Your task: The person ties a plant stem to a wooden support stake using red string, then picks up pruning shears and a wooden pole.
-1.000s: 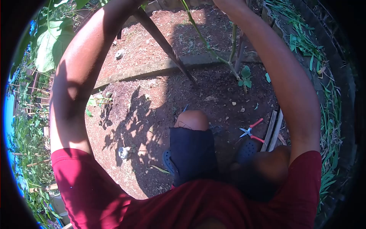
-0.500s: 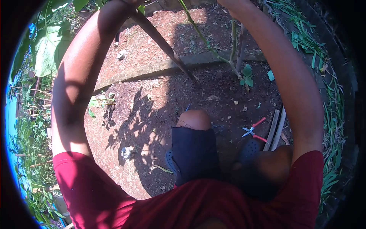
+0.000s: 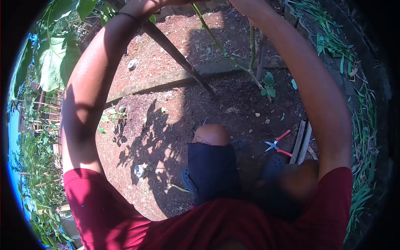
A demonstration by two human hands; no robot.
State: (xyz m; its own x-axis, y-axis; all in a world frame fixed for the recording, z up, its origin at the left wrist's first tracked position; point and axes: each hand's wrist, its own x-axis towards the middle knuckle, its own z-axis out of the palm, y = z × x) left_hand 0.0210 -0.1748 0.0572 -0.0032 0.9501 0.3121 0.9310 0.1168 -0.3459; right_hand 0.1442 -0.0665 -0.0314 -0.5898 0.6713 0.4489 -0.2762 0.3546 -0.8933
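Both arms reach up past the top edge of the view. Part of my left hand shows at the top, near the stake and the green stem; its fingers are mostly cut off. My right hand is beyond the top edge, with only the wrist in view. A brown wooden stake slants into the soil below my left wrist. The green plant stem rises from the soil between my arms, beside a second upright stake. What my hands hold is hidden.
Red-handled pruning shears lie open on the soil by my foot, near two wooden strips. A low concrete edging crosses the bed. A small grey object sits at left. Large leaves hang upper left; cut grass lies right.
Both hands have shifted slightly inward at the top, and more of my left hand and wrist now shows. The view has moved a little; the shears lie as before.
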